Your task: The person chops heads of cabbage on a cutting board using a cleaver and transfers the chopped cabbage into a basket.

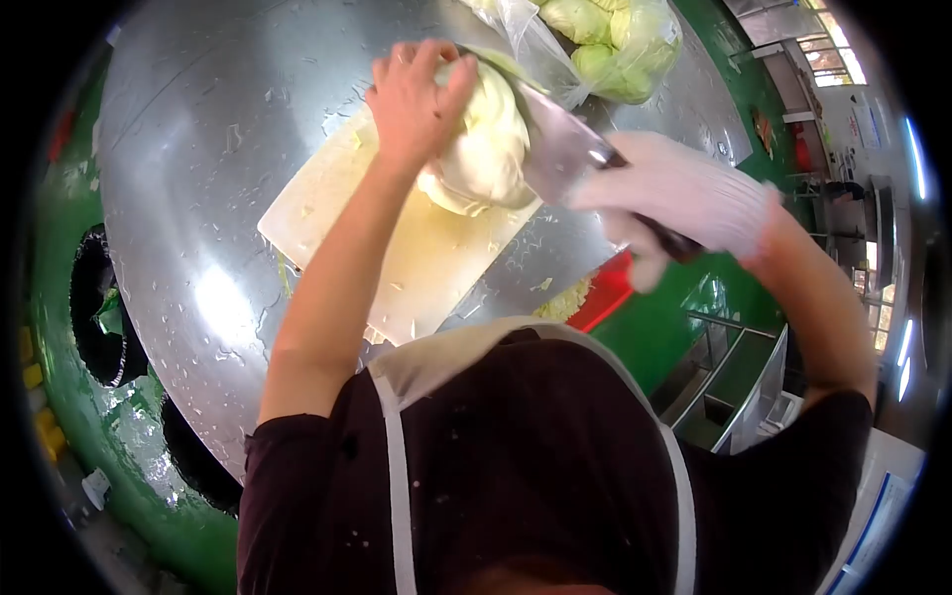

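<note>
A pale cabbage (481, 149) rests on the white cutting board (426, 263). My bare left hand (421, 99) lies on the cabbage's upper left side, with its fingers spread over it. In my gloved right hand (664, 193) is the dark handle of a wide cleaver (560, 144). The blade stands against the right side of the cabbage, and a green outer leaf shows along its upper edge. How deep the blade sits in the cabbage cannot be made out.
A clear plastic bag of cabbages (620, 55) lies at the metal table's (198, 198) far edge. A red container (607, 293) with shredded cabbage is near my body. Black bins (99, 307) stand left of the table, and a metal rack (729, 377) stands at the lower right.
</note>
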Action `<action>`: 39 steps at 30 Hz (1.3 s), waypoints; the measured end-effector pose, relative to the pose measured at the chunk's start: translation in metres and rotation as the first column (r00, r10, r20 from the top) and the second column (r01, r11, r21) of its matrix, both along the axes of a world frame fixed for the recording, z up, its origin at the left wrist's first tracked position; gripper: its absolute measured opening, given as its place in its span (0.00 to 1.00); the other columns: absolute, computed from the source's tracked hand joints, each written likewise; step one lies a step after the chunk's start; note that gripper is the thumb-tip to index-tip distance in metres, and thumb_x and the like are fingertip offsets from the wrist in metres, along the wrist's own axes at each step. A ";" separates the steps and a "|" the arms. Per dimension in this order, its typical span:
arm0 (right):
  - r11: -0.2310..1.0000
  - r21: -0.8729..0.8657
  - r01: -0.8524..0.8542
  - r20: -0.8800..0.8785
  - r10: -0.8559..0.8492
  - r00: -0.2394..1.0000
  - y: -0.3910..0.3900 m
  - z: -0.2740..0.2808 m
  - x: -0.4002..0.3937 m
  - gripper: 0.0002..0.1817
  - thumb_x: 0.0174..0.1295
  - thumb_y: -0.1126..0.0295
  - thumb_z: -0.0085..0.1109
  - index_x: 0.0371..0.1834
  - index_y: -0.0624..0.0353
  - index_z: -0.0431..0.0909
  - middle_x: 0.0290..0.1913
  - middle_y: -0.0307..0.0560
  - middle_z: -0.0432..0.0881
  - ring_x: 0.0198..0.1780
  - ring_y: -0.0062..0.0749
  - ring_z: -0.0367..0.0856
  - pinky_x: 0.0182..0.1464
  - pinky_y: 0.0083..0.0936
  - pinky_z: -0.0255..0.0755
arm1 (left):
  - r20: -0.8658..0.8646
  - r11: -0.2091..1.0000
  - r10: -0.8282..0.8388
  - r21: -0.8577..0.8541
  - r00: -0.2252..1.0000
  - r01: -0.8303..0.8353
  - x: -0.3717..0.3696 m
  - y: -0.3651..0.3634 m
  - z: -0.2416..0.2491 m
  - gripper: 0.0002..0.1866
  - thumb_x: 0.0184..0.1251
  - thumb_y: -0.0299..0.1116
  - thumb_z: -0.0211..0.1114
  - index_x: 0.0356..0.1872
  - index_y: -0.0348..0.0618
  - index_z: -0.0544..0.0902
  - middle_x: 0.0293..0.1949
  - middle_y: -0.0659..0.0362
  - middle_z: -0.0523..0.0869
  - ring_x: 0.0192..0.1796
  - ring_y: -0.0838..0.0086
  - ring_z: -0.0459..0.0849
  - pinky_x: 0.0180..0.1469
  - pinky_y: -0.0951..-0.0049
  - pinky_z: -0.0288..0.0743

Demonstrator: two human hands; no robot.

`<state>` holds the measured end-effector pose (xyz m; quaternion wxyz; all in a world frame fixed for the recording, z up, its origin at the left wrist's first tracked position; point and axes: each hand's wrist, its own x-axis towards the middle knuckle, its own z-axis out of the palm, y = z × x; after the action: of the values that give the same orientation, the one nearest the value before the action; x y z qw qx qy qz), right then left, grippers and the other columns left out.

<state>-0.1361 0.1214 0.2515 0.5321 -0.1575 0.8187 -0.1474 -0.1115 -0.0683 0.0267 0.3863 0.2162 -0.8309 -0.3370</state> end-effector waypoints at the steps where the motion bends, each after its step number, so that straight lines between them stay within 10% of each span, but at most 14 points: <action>1: 0.999 0.042 -0.005 -0.036 0.006 0.999 0.003 0.009 0.002 0.16 0.65 0.60 0.55 0.33 0.65 0.73 0.21 0.40 0.75 0.22 0.23 0.80 0.22 0.21 0.70 | 0.025 0.999 -0.036 -0.009 0.999 0.037 -0.013 -0.016 -0.013 0.17 0.59 0.57 0.62 0.40 0.60 0.83 0.47 0.61 0.79 0.53 0.58 0.73 0.54 0.53 0.64; 7: 0.995 -0.043 0.089 -0.078 -0.092 0.993 0.029 -0.056 0.000 0.19 0.65 0.61 0.58 0.48 0.67 0.70 0.25 0.46 0.77 0.19 0.26 0.78 0.21 0.25 0.79 | 0.074 0.969 -0.014 0.247 0.997 -0.004 -0.021 -0.005 0.007 0.19 0.57 0.57 0.61 0.40 0.57 0.85 0.49 0.58 0.80 0.54 0.58 0.73 0.55 0.53 0.67; 11: 0.996 -0.052 0.066 0.039 -0.064 0.997 0.002 -0.170 0.021 0.21 0.67 0.59 0.48 0.52 0.65 0.75 0.33 0.50 0.85 0.33 0.39 0.86 0.39 0.37 0.78 | 0.106 0.982 -0.072 0.180 0.992 0.052 -0.013 -0.003 -0.002 0.20 0.54 0.56 0.64 0.38 0.53 0.85 0.45 0.58 0.82 0.53 0.58 0.75 0.55 0.56 0.69; 14: 0.848 -0.073 -0.525 -0.423 0.450 0.786 -0.018 -0.247 0.018 0.19 0.67 0.61 0.47 0.50 0.64 0.78 0.39 0.55 0.86 0.38 0.46 0.86 0.45 0.42 0.77 | 0.084 0.992 -0.004 0.126 0.996 -0.007 0.003 0.013 -0.001 0.17 0.54 0.51 0.67 0.37 0.52 0.84 0.43 0.60 0.82 0.51 0.59 0.75 0.54 0.58 0.69; 16: 0.720 -0.018 -0.694 -0.416 0.626 0.660 -0.006 -0.249 0.028 0.19 0.68 0.60 0.47 0.49 0.64 0.78 0.41 0.59 0.85 0.40 0.49 0.86 0.48 0.42 0.77 | 0.080 0.995 -0.032 0.098 0.996 0.024 0.009 0.008 -0.004 0.15 0.56 0.49 0.66 0.38 0.52 0.84 0.43 0.60 0.82 0.50 0.59 0.74 0.55 0.59 0.67; 18: 0.941 -0.167 -0.293 -0.265 0.244 0.933 -0.013 -0.234 0.027 0.17 0.67 0.61 0.48 0.49 0.63 0.76 0.42 0.58 0.85 0.42 0.51 0.85 0.49 0.42 0.76 | 0.026 0.997 0.027 0.072 0.999 -0.028 0.016 0.008 0.004 0.14 0.59 0.47 0.64 0.39 0.51 0.84 0.43 0.59 0.81 0.50 0.60 0.74 0.56 0.60 0.67; 23: 0.941 -0.241 -0.237 -0.507 0.086 0.857 -0.012 -0.220 0.061 0.18 0.67 0.60 0.49 0.51 0.63 0.72 0.45 0.59 0.84 0.48 0.55 0.83 0.51 0.46 0.75 | -0.170 0.973 0.102 0.221 0.980 -0.063 0.076 -0.019 -0.022 0.14 0.66 0.42 0.58 0.43 0.46 0.82 0.45 0.54 0.80 0.51 0.62 0.74 0.57 0.62 0.66; 24: 0.945 -0.211 -0.251 -0.494 0.118 0.861 -0.012 -0.216 0.064 0.18 0.68 0.60 0.48 0.51 0.64 0.72 0.45 0.61 0.84 0.48 0.56 0.83 0.51 0.46 0.74 | -0.188 0.946 0.150 0.314 0.971 -0.086 0.094 -0.018 -0.017 0.14 0.68 0.42 0.56 0.45 0.45 0.81 0.47 0.54 0.80 0.52 0.63 0.74 0.57 0.63 0.67; 26: 0.946 -0.141 -0.291 -0.460 0.197 0.866 -0.017 -0.210 0.069 0.19 0.68 0.60 0.47 0.52 0.66 0.71 0.46 0.65 0.83 0.49 0.60 0.82 0.53 0.47 0.73 | -0.247 0.519 0.313 0.853 0.917 0.053 0.129 -0.008 -0.004 0.16 0.73 0.46 0.53 0.51 0.48 0.79 0.49 0.56 0.79 0.54 0.67 0.75 0.58 0.65 0.70; 31: 0.908 -0.206 -0.365 -0.551 0.201 0.810 -0.014 -0.223 0.064 0.19 0.68 0.62 0.48 0.51 0.67 0.70 0.43 0.67 0.83 0.44 0.58 0.83 0.48 0.45 0.75 | -0.367 0.029 0.055 0.930 0.929 0.366 0.212 -0.014 -0.011 0.27 0.72 0.46 0.59 0.60 0.32 0.73 0.55 0.49 0.82 0.57 0.62 0.83 0.58 0.63 0.80; 34: 0.919 -0.202 -0.338 -0.517 0.193 0.834 0.000 -0.225 0.055 0.18 0.68 0.62 0.49 0.50 0.67 0.70 0.36 0.60 0.83 0.31 0.46 0.85 0.39 0.39 0.77 | -0.082 -0.041 0.038 0.996 0.996 0.084 0.233 -0.017 -0.019 0.25 0.67 0.37 0.65 0.60 0.30 0.73 0.54 0.47 0.82 0.55 0.60 0.84 0.57 0.58 0.81; 36: 0.971 -0.195 -0.135 -0.299 0.073 0.951 0.014 -0.189 0.060 0.17 0.67 0.61 0.49 0.49 0.65 0.72 0.38 0.62 0.84 0.37 0.56 0.84 0.43 0.44 0.76 | -0.100 0.003 0.044 0.995 0.994 0.100 0.247 -0.021 -0.041 0.26 0.64 0.28 0.66 0.60 0.26 0.70 0.54 0.43 0.80 0.51 0.58 0.85 0.55 0.61 0.84; 39: 0.981 -0.107 -0.164 -0.392 0.110 0.913 0.036 -0.187 0.053 0.17 0.67 0.59 0.50 0.46 0.64 0.72 0.35 0.57 0.84 0.27 0.45 0.84 0.39 0.40 0.76 | -0.072 -0.039 0.137 0.996 0.988 0.078 0.250 -0.025 -0.044 0.25 0.64 0.24 0.63 0.60 0.24 0.69 0.53 0.44 0.81 0.50 0.59 0.85 0.52 0.62 0.85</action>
<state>-0.0834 0.1577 0.0648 0.3581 -0.2768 0.8819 -0.1323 0.1385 -0.0928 -0.0170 0.1794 0.4199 -0.2963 -0.8389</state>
